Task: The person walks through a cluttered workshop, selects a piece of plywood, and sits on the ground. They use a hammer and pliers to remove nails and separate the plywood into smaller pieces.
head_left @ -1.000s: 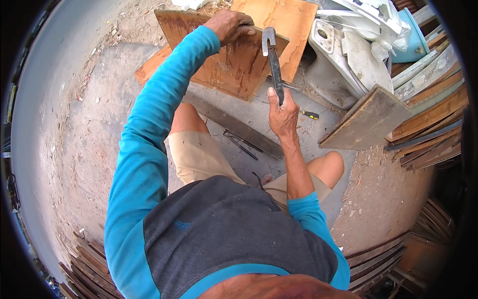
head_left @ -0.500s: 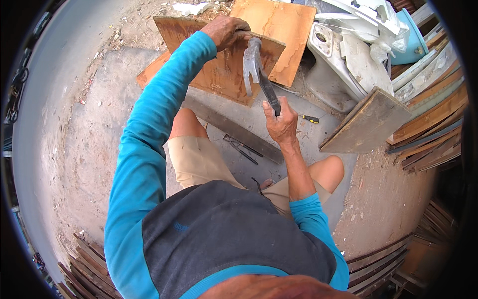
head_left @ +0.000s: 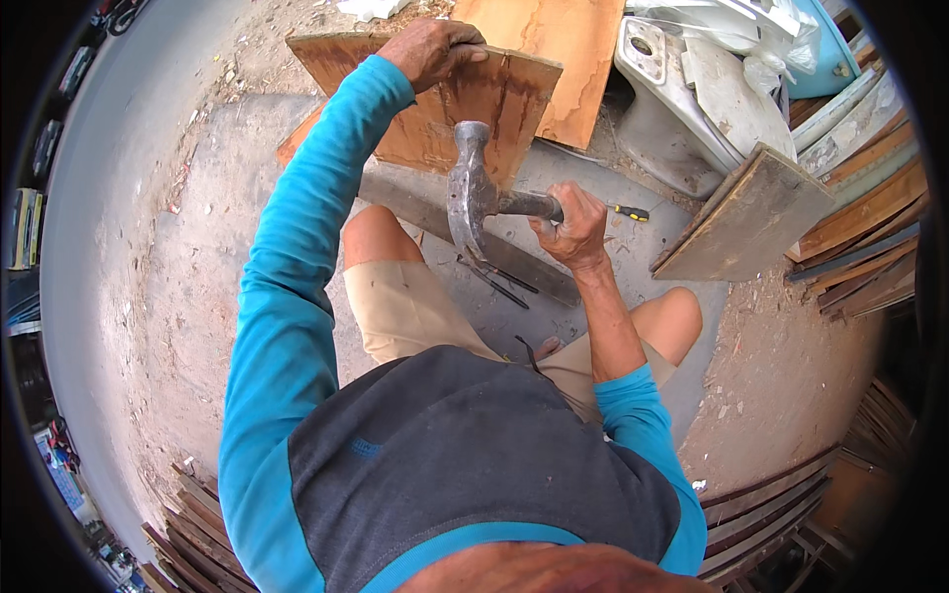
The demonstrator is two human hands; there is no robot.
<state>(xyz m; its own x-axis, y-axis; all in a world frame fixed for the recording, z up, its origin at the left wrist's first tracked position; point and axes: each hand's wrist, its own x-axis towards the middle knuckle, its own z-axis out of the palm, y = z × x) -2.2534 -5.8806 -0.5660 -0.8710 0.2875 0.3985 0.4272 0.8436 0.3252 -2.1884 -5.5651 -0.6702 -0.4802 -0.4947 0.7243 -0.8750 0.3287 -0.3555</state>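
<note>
My left hand (head_left: 433, 51) is closed over the top edge of a brown, water-stained wooden board (head_left: 435, 124), which stands tilted on its edge beyond my knees. In my closed right hand (head_left: 575, 225) is a claw hammer (head_left: 471, 188), gripped by its dark handle. Its worn metal head points left, in front of the board and apart from it. Below the hammer head lies a dark pincer-like tool (head_left: 502, 285) beside a long grey plank (head_left: 425, 210). Whether a nail sits under my left fingers cannot be seen.
A yellow-and-black screwdriver (head_left: 631, 211) lies right of my right hand. Farther right stands a weathered board (head_left: 746, 222), near a dirty white basin-like piece (head_left: 682, 109) and stacked wooden strips (head_left: 870, 212). A lighter wooden panel (head_left: 559, 59) lies behind the held board.
The hammer has swung down and away from the board's top edge, its head now turned to the left. My left hand stays on the board's edge, shifted slightly left.
</note>
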